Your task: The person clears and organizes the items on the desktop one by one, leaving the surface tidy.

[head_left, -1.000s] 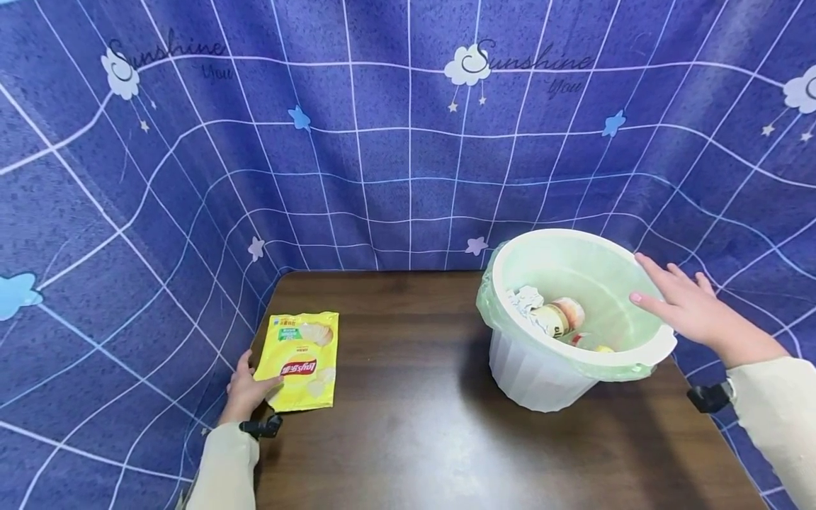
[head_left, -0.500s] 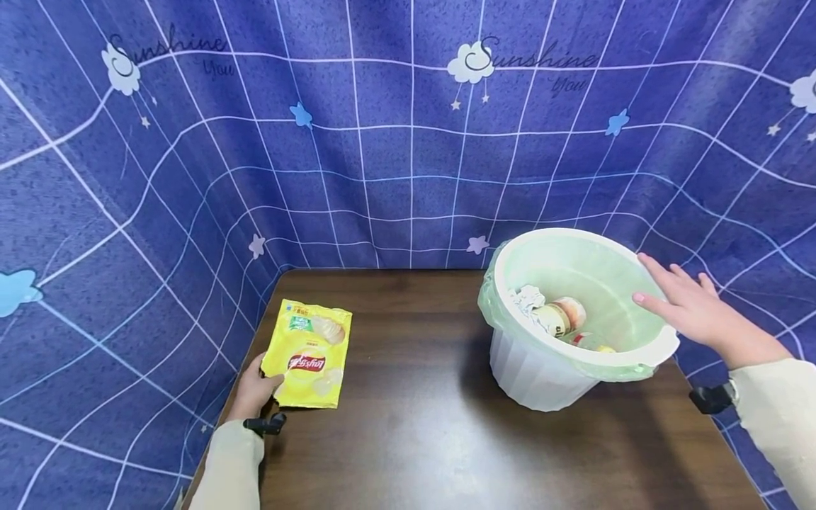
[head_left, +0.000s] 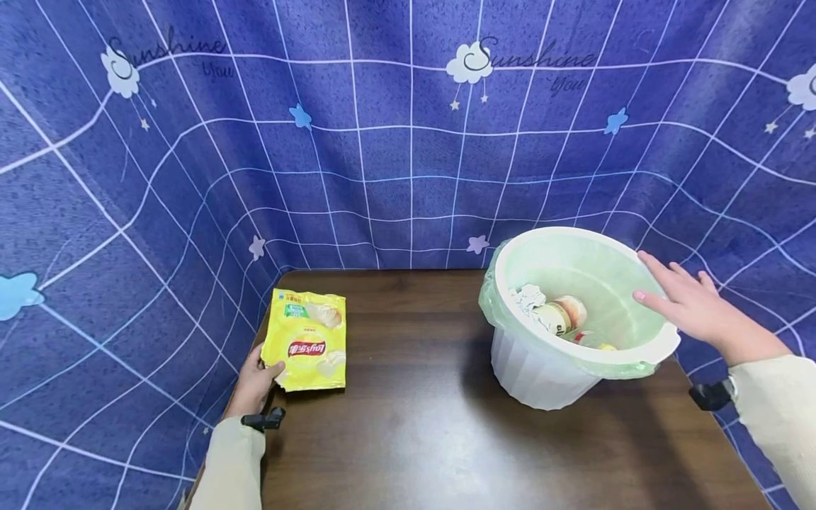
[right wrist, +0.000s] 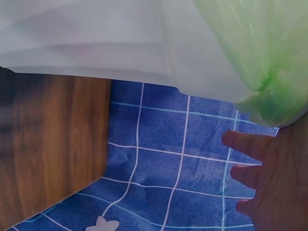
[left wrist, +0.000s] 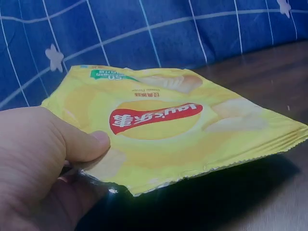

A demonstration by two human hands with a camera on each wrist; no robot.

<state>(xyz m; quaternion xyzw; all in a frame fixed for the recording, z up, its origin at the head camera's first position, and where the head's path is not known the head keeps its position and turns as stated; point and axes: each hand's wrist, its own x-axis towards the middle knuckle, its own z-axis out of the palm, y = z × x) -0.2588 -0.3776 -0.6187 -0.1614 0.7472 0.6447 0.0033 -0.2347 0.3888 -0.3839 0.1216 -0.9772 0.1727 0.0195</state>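
Observation:
At the left of the table, my left hand pinches the lower left corner of a yellow Lay's chip bag. In the left wrist view, the thumb lies on top of the chip bag and the fingers are under it. The bag looks flat, and a dark shadow shows beneath its near edge. My right hand rests at the right rim of a white trash bin, fingers spread and fairly straight. In the right wrist view, several fingertips of the right hand show outside the bin, beside the bunched green liner.
A pale green liner folds over the bin's rim. Inside lie crumpled white paper, a printed paper cup and other litter. The bin stands on a brown wooden table. Blue patterned curtains enclose its back and sides.
The left hand has taken the chip bag's corner and lifted it off the table, shifting it slightly right and away from me. The right hand and the bin stay in place.

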